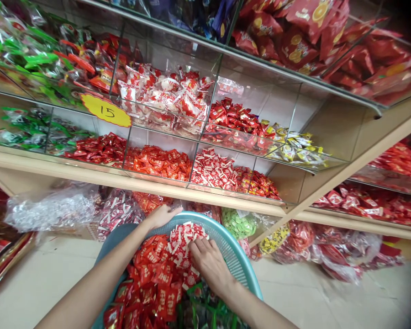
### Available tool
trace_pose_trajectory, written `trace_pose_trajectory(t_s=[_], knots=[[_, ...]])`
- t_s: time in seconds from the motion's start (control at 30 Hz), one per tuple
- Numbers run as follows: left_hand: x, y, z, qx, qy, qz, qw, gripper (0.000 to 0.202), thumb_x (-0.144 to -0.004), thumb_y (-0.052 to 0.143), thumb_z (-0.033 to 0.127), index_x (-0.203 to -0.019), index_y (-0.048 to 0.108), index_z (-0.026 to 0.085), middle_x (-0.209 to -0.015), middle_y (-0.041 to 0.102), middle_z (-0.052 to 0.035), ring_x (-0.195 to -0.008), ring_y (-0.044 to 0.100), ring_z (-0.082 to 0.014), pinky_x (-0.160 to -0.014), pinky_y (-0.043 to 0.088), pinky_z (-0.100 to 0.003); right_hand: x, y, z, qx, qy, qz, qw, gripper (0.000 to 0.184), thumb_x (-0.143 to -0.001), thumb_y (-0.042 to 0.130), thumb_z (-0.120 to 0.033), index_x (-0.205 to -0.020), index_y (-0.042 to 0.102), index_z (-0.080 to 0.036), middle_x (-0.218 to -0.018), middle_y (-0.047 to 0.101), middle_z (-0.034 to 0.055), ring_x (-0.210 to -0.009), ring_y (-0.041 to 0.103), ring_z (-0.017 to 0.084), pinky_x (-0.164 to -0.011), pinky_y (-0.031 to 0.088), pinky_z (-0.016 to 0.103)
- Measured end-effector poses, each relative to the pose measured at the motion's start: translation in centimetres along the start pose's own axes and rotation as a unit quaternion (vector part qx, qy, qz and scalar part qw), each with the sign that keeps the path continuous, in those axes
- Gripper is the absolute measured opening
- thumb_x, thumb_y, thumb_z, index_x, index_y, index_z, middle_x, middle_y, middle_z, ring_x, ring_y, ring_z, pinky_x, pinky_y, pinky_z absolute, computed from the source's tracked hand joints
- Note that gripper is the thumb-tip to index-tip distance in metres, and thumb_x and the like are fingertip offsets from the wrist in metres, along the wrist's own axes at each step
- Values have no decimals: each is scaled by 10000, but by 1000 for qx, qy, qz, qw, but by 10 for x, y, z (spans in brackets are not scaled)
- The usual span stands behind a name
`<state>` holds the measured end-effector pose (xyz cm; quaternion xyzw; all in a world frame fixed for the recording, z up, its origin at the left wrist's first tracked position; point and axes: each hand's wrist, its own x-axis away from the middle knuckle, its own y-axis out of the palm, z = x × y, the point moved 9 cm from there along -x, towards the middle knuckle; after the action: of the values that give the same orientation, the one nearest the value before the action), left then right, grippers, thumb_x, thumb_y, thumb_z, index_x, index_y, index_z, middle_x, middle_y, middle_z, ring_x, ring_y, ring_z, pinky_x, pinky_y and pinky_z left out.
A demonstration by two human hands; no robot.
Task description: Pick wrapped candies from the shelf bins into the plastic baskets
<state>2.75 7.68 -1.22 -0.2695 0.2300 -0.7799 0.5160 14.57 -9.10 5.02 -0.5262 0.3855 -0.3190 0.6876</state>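
Head view shows a round turquoise plastic basket with mesh walls (230,246) in front of a pale wooden shelving unit (133,180), just below the level of its lowest compartments. The left hand (162,216) lies palm down at the basket's far rim with its fingers stretched out; whether it grips the rim cannot be told. The right hand (210,262) reaches inside, its fingers bent down against small red-and-white wrapped packets (181,240); whether they pinch any is hidden.

These packets lie toward the far side of the basket, touching a heap of shiny orange-red packets (154,256) on their left. Green-and-dark wrapped packets (205,304) fill the near right part, partly behind the right forearm.

Above, the bottom row of clear-walled compartments holds similar orange-red wrapped sweets (160,162) beside a pile of red-and-white wrapped sweets (214,169). A yellow scalloped price tag marked 15 (106,110) hangs farther left. Under the shelving, near the basket, sits a clear bag of light green pieces (239,223), above pale floor tiles (294,292).
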Motion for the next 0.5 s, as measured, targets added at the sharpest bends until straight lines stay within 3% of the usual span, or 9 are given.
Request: trace_pose_trajectory(t_s=[0.33,0.5], knots=[[0,1,0,8,-1,-3,1000,680,-619,411,743,-705,686,128,-689,688,-69,-711,591,-233,-647,367,-267,5,-5,-3,-41,-27,9,999,128,-845,515,-124,-937,479,-205,-852,567,10,-815,498,176,-726,344,308],[2,2,3,15,-4,-15,1000,667,-638,405,734,-705,686,132,-697,687,-67,-711,590,-233,-643,359,-270,-10,-34,10,-74,-20,40,996,119,-879,472,-193,-996,491,-198,-880,583,21,-833,510,175,-762,355,312]])
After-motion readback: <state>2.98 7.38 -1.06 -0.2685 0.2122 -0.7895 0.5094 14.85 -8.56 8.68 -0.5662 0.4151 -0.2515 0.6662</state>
